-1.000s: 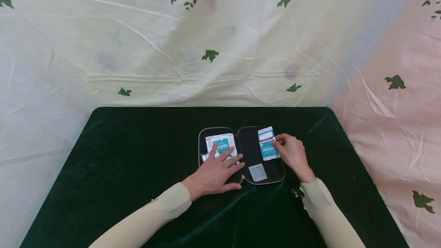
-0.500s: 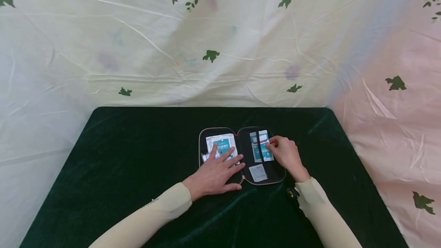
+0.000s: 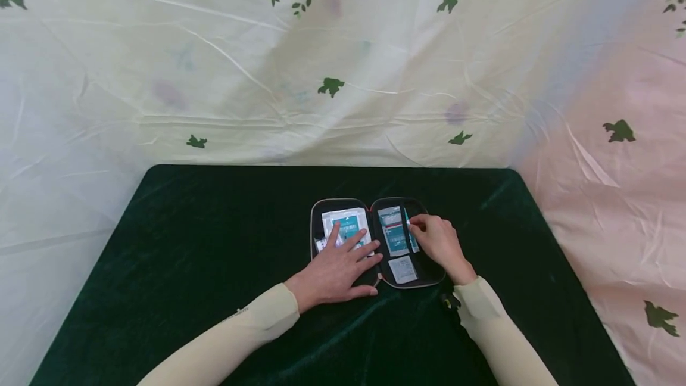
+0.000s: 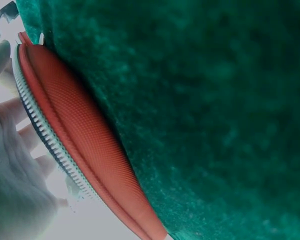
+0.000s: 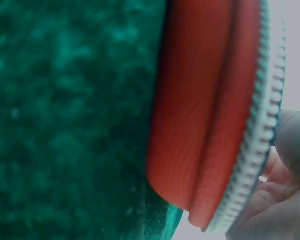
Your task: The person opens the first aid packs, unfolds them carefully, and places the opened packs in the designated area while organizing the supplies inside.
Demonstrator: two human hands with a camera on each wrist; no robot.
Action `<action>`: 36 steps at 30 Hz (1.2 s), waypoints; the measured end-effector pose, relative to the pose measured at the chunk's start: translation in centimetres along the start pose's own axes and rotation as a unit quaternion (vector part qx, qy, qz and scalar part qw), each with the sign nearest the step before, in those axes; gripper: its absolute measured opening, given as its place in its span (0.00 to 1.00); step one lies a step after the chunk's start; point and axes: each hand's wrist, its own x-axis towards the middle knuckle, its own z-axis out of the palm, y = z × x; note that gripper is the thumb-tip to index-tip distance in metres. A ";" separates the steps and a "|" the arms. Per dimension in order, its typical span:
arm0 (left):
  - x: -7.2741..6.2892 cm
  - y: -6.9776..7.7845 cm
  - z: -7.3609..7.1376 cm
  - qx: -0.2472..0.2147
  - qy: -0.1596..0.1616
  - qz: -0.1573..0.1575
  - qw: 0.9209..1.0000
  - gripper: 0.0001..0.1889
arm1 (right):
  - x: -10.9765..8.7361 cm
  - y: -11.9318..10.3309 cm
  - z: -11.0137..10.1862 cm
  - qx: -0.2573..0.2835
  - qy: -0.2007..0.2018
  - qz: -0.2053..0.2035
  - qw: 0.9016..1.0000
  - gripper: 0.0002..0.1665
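Observation:
A zip case lies unfolded on the table, black inside, with a red shell and white zipper teeth in both wrist views. My left hand is spread over its left half, partly covering a white-and-blue packet. At the right half, my right hand pinches the right edge of a blue-and-white packet. This packet lies under a black elastic strap. Just below it sits a small whitish sachet. The right fingertips are partly hidden in the right wrist view.
Dark green velvet covers the table. A pale curtain with printed leaves hangs behind the far edge and along both sides. A small dark object shows at the right sleeve's cuff.
My right hand has moved left, sliding the blue-and-white packet from the case's right side to beneath the strap. The left hand has stayed in place.

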 end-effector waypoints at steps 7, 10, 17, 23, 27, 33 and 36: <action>0.0 0.1 -0.1 0.000 -0.004 -0.002 1.000 0.41 | -0.1 -0.1 0.3 0.004 -0.006 0.008 1.000 0.17; 0.0 0.2 -0.1 0.000 -0.005 -0.001 1.000 0.40 | -0.1 -0.2 0.5 -0.002 -0.010 0.008 1.000 0.18; 0.0 0.3 -0.2 0.006 -0.002 0.003 1.000 0.41 | -0.1 -0.3 0.5 -0.007 -0.028 0.016 0.999 0.22; -0.1 0.1 -0.3 0.009 -0.003 0.000 1.000 0.41 | 0.0 -0.5 0.7 0.000 -0.036 0.021 0.999 0.25; -0.3 0.1 -0.3 0.006 -0.005 -0.003 1.000 0.40 | -0.3 -0.8 0.5 0.006 -0.024 0.024 0.999 0.26; -0.6 0.0 -0.8 -0.003 0.003 -0.012 1.000 0.41 | -1.2 -0.6 0.3 0.034 0.017 0.009 0.999 0.27; -1.0 -0.2 -1.3 -0.019 0.016 -0.028 0.999 0.42 | -1.7 -0.9 0.4 0.045 0.047 -0.012 0.998 0.27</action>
